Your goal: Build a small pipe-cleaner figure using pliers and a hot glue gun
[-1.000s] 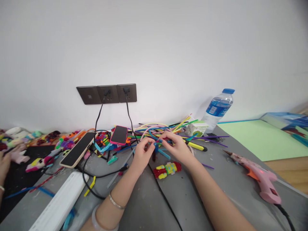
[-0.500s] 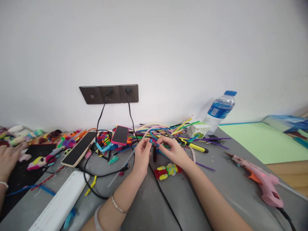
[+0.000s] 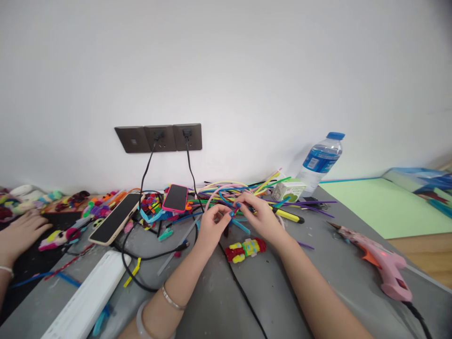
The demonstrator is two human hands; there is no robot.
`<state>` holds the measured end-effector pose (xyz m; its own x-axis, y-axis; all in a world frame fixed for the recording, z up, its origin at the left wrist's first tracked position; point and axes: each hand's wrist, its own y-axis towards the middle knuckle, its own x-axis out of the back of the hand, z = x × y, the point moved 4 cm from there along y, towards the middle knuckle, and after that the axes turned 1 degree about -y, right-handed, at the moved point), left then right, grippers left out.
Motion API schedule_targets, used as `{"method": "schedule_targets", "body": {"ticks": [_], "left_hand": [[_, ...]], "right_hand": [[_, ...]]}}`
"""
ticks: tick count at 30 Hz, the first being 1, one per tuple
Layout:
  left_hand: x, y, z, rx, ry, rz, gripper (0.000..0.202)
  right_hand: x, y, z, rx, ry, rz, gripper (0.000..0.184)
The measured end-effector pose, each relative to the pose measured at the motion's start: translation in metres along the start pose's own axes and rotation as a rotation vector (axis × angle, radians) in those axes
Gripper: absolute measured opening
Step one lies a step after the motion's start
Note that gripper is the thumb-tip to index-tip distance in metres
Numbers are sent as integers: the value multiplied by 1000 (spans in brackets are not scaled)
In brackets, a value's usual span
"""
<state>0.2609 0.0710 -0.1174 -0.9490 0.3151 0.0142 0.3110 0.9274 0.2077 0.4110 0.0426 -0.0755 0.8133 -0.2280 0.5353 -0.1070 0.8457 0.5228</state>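
Note:
My left hand [image 3: 213, 227] and my right hand [image 3: 261, 217] meet over the middle of the table, thumbs and forefingers pinched together. Between the fingertips is a small reddish bit, seemingly a piece of pipe cleaner, mostly covered by the fingers. Just below my hands lies a flat red and yellow pipe-cleaner figure [image 3: 245, 250] with light blue and green spots. A short blue pipe cleaner [image 3: 241, 227] rests under the gap between my hands. Behind them spreads a loose pile of long coloured pipe cleaners [image 3: 226, 187].
Another person's hand [image 3: 23, 238] rests at the left. Two phones [image 3: 116, 219], a white power strip [image 3: 88, 296] and black cables crowd the left side. Rightward are a yellow cutter [image 3: 289, 215], small box [image 3: 288, 189], water bottle [image 3: 319, 162] and pink glue gun [image 3: 383, 266].
My hands have shifted slightly right, still pinched together, and the short blue pipe cleaner shows more. The other person's hand at the left has moved right.

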Motion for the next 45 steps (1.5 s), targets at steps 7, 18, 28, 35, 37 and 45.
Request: {"method": "schedule_targets", "body": {"ticks": [7, 18, 28, 35, 37, 45], "left_hand": [[-3, 0, 0, 4, 30, 65, 12], [-10, -4, -3, 33, 63, 210, 13], [-12, -5, -3, 49, 74, 235, 10], [-6, -1, -4, 2, 97, 155, 8], [-3, 0, -7, -42, 131, 120, 8], [7, 0, -15, -180, 222, -66, 7]], "right_hand": [[2, -2, -2, -40, 123, -73, 17], [-2, -5, -2, -15, 188, -26, 17], [-3, -4, -1, -45, 233, -1, 10], [2, -2, -9, -164, 261, -46, 11], [4, -1, -11, -183, 232, -60, 11], [5, 1, -14, -251, 227, -6, 22]]}}
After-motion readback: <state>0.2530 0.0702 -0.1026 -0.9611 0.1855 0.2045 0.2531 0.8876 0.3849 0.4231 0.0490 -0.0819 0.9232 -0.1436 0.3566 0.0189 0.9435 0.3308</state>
